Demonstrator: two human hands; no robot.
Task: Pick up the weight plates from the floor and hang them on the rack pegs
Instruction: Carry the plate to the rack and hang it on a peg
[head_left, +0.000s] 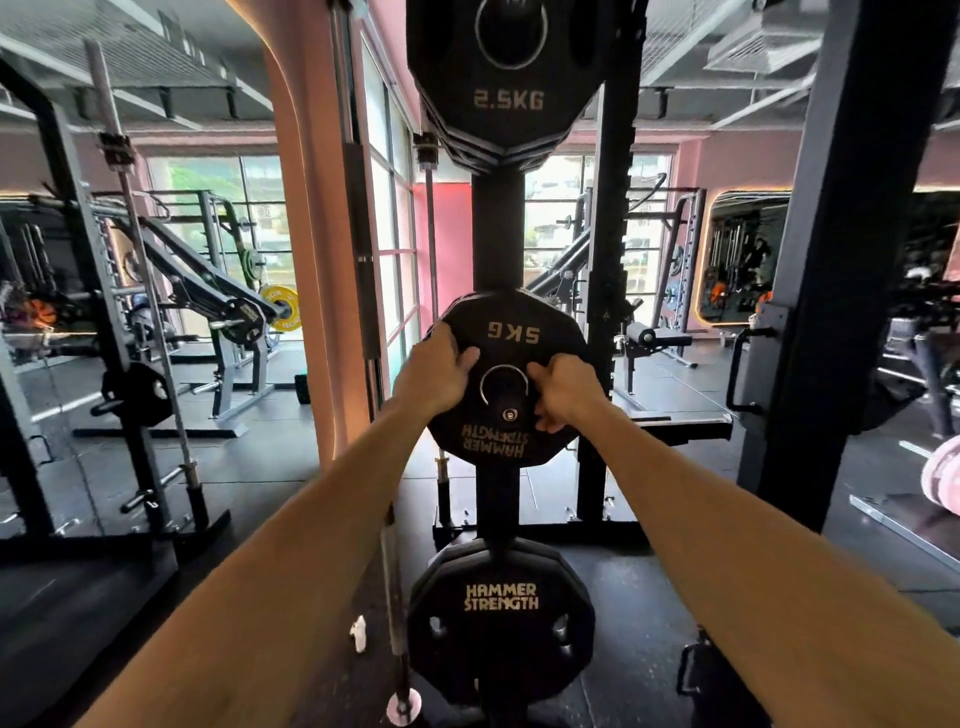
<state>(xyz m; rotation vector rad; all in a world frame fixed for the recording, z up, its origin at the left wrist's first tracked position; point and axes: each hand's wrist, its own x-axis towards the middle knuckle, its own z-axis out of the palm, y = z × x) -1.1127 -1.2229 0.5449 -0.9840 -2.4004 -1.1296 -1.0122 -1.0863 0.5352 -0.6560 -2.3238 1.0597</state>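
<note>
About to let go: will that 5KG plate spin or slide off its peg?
The 5KG plate hangs upside down, so it probably turns freely on the peg. Rigid, hefty for its size. Peg end shows through the hole, so sliding off seems unlikely.

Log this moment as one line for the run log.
step: hanging 5 kg plate on middle peg | left hand: gripping plate edge | right hand: gripping plate | plate: upside down

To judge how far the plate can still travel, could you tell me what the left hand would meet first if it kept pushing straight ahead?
The left hand grips the 5KG plate by its upper left edge. Straight ahead, plate and hand would probably meet the black rack upright behind it, though depth is unclear.
</note>
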